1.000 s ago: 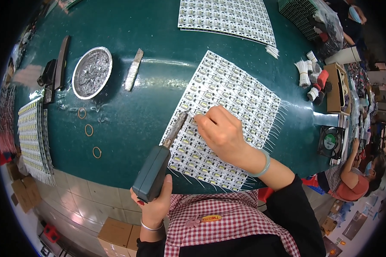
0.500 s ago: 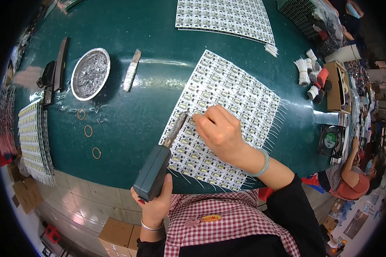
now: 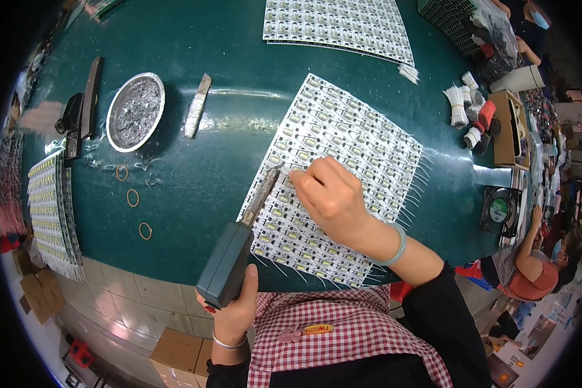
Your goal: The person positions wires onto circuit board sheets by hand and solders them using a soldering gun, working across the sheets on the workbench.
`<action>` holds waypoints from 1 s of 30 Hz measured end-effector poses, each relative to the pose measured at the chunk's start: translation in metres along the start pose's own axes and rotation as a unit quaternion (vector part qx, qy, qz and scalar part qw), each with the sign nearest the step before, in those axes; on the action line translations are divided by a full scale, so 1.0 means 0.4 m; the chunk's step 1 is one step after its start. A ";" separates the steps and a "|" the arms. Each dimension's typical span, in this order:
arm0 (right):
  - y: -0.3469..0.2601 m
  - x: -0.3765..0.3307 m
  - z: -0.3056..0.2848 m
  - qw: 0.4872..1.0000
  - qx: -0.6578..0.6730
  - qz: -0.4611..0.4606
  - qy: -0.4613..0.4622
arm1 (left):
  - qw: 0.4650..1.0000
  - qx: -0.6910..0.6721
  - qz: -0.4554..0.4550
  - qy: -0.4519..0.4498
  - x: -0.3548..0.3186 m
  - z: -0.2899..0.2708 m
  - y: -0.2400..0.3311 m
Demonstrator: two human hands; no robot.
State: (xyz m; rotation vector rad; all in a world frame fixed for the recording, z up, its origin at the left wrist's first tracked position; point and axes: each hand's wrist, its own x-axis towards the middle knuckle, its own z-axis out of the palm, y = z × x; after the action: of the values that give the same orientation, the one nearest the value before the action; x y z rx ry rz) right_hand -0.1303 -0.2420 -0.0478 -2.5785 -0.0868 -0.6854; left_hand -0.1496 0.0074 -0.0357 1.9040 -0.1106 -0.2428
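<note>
Wrapped round the handle of a dark green soldering gun (image 3: pixel 225 265) is my left hand (image 3: pixel 238 309), low at the table's front edge. The gun's rough grey tip points up and away, over the left part of a white LED circuit board panel (image 3: pixel 362 139). My right hand (image 3: pixel 330 194) rests on the panel just right of that tip, its fingers pinched together. What the pinch holds, if anything, is too small to make out. Thin white wires stick out from the panel's right and front edges.
Left of the panel stand a white bowl (image 3: pixel 112 126) of grey solder scraps and a wrapped flat blade (image 3: pixel 197 107). Three rubber bands (image 3: pixel 133 198) lie nearby. More panels (image 3: pixel 336 26) lie at the back; wire bundles (image 3: pixel 456 107) and a fan (image 3: pixel 500 211) are at right.
The soldering gun and my left hand have shifted slightly left and toward me. My right hand has stayed almost still on the panel.
</note>
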 end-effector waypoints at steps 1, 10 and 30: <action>0.000 0.000 0.000 1.000 0.000 0.000 0.000 | 1.000 0.000 0.000 0.000 0.000 -0.001 -0.001; 0.002 0.000 0.002 1.000 0.007 0.000 0.005 | 0.999 0.032 0.025 -0.012 0.012 0.009 0.012; 0.007 -0.007 -0.003 1.000 0.013 0.000 -0.017 | 1.000 0.028 -0.008 0.012 -0.006 -0.002 0.002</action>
State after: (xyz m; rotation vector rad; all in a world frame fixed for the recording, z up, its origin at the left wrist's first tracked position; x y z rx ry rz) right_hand -0.1330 -0.2448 -0.0494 -2.5666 -0.1066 -0.6356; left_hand -0.1516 0.0085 -0.0343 1.9627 -0.0857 -0.2293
